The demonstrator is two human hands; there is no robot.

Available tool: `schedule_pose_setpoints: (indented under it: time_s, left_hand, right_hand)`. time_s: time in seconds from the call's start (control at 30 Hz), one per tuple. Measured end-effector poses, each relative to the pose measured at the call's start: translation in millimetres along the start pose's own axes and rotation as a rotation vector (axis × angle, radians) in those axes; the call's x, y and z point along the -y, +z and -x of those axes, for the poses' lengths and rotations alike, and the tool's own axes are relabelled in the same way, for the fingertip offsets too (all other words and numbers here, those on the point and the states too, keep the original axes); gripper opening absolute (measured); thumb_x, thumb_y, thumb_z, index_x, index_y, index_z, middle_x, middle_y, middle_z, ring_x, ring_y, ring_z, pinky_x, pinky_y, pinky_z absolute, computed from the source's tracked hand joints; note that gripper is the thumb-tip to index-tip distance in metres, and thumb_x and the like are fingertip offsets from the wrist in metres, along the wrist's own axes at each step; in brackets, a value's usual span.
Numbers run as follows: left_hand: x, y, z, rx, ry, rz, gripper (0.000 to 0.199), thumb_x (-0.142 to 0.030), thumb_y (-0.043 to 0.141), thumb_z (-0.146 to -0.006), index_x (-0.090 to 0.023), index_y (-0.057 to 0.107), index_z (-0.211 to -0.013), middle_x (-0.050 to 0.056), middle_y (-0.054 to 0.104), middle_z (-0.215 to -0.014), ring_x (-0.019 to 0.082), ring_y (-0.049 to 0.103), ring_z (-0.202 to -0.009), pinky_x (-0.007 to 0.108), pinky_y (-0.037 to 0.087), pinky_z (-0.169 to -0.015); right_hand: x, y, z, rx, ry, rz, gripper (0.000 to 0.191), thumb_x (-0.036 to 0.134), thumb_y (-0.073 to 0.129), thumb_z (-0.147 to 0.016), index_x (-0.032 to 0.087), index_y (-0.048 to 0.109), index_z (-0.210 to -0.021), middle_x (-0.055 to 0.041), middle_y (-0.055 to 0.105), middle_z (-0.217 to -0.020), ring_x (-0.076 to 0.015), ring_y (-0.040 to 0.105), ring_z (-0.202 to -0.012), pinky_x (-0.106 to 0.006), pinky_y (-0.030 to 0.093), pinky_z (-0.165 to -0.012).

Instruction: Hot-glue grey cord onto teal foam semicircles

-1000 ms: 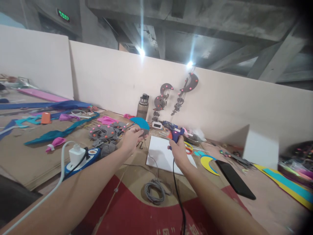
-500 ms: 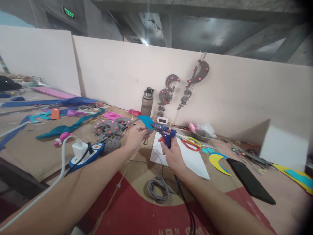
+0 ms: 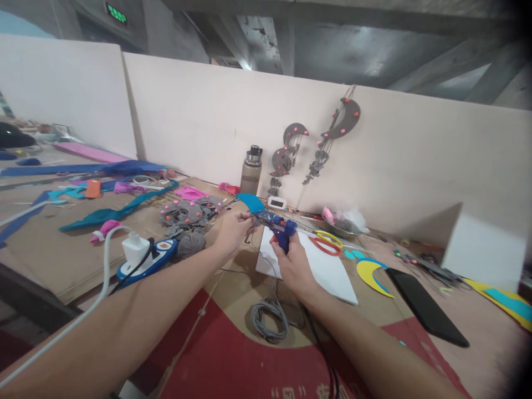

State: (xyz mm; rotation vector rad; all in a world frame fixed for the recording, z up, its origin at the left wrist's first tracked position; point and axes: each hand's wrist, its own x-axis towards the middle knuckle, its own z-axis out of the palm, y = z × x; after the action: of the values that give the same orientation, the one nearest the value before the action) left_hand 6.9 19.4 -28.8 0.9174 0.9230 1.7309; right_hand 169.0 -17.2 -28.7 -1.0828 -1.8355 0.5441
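My right hand (image 3: pixel 296 267) is wrapped around the handle of a blue glue gun (image 3: pixel 285 228), its nozzle pointing left. My left hand (image 3: pixel 231 231) pinches a blue crescent-shaped piece (image 3: pixel 250 201) by its lower end, right at the nozzle. Where the tip meets the piece, the fingers and gun partly hide it. A thin grey cord runs down from the left hand towards a grey cord coil (image 3: pixel 269 322) on the cardboard. Under the gun lies white paper (image 3: pixel 322 271), with red-and-yellow-handled scissors (image 3: pixel 326 244) at its far edge.
Left of my hands are a grey yarn ball (image 3: pixel 191 244), decorated grey pieces (image 3: pixel 180 215) and a blue power strip (image 3: pixel 166 254) with a white cable. A bottle (image 3: pixel 251 173) stands by the board. On the right lie a yellow crescent (image 3: pixel 369 277) and black phone (image 3: pixel 426 306).
The glue gun has shifted slightly left and down against the blue piece, and its nozzle now overlaps the left fingertips. Both hands keep their holds; the view has tilted slightly.
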Motion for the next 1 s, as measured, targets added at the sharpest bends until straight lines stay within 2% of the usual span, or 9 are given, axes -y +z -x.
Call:
schedule_pose_setpoints:
  time_s: [0.2, 0.53, 1.0]
  left_hand:
    - [-1.3, -0.3, -0.7, -0.02, -0.003, -0.024, 0.007, -0.013, 0.066, -0.063, -0.014, 0.059, -0.063, 0.001, 0.063, -0.065, 0.012, 0.061, -0.062, 0.03, 0.053, -0.069]
    - [-0.3, -3.8, -4.1, -0.022, 0.058, -0.066, 0.011, -0.02, 0.068, -0.064, -0.013, 0.061, -0.069, 0.004, 0.067, -0.069, 0.015, 0.064, -0.064, 0.033, 0.053, -0.07]
    - [-4.9, -4.8, -6.6, -0.059, 0.096, -0.082, 0.01, -0.016, 0.068, -0.063, -0.014, 0.059, -0.067, 0.002, 0.065, -0.061, 0.016, 0.064, -0.06, 0.033, 0.053, -0.069]
  right_hand:
    - [0.9, 0.6, 0.9, -0.008, 0.002, 0.019, 0.029, 0.03, 0.048, -0.083, 0.018, 0.05, -0.109, -0.0079, 0.064, -0.095, -0.0212, 0.058, -0.085, -0.033, 0.041, -0.077]
    - [0.0, 1.4, 0.6, -0.028, 0.023, 0.041, 0.031, 0.031, 0.047, -0.084, 0.017, 0.049, -0.111, -0.0095, 0.062, -0.098, -0.0226, 0.057, -0.088, -0.035, 0.041, -0.08]
    - [-2.5, 0.9, 1.3, -0.056, 0.037, 0.044, 0.03, 0.033, 0.047, -0.084, 0.018, 0.049, -0.11, -0.0085, 0.063, -0.097, -0.0223, 0.058, -0.088, -0.034, 0.041, -0.079]
